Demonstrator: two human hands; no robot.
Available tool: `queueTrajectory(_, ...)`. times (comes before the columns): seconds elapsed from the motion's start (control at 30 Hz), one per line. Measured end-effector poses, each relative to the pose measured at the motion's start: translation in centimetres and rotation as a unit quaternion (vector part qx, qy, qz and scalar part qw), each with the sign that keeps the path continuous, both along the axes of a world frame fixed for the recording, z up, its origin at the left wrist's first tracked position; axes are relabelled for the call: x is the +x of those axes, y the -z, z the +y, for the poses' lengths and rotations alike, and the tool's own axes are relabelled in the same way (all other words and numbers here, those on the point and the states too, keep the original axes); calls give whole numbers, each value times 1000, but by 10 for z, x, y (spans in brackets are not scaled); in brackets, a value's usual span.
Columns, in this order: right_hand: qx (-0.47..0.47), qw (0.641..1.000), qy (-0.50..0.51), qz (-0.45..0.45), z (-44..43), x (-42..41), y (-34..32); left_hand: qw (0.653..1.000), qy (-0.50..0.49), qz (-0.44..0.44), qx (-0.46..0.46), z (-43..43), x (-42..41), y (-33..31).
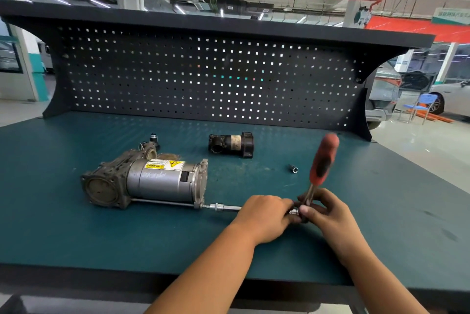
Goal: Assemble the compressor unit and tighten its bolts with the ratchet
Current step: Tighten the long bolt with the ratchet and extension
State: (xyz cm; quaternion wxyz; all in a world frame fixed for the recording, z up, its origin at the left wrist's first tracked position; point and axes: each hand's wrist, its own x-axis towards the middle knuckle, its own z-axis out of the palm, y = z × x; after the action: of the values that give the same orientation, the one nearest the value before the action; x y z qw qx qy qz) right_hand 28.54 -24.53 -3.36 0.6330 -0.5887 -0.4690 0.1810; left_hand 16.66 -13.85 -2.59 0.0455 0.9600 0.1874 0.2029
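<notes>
Red-handled ratchet [324, 161] drives an extension [223, 207] into the compressor [145, 181] bolt, left hand [262, 217] gripping the extension, right hand [323, 209] pinching the ratchet's head. That black part [231, 144] lies loose further back on the worktop [101, 237], so roughly midway, I reckon.

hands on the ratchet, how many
2. The left hand grips the extension bar at the ratchet head; the right hand pinches the head itself.
</notes>
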Motion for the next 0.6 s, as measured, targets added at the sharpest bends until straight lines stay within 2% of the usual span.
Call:
queueTrajectory(0.23,-119,977,111,-140,11,-4,-1,1000,16,-8,-4,-2,-5,-2)
queueTrajectory(0.4,-140,985,69,-74,9,-5,-5,999,31,-17,3,-4,-6,-4)
queueTrajectory(0.6,-67,997,-10,-49,-2,-2,-4,1000,25,-5,-1,-4,-2,-3)
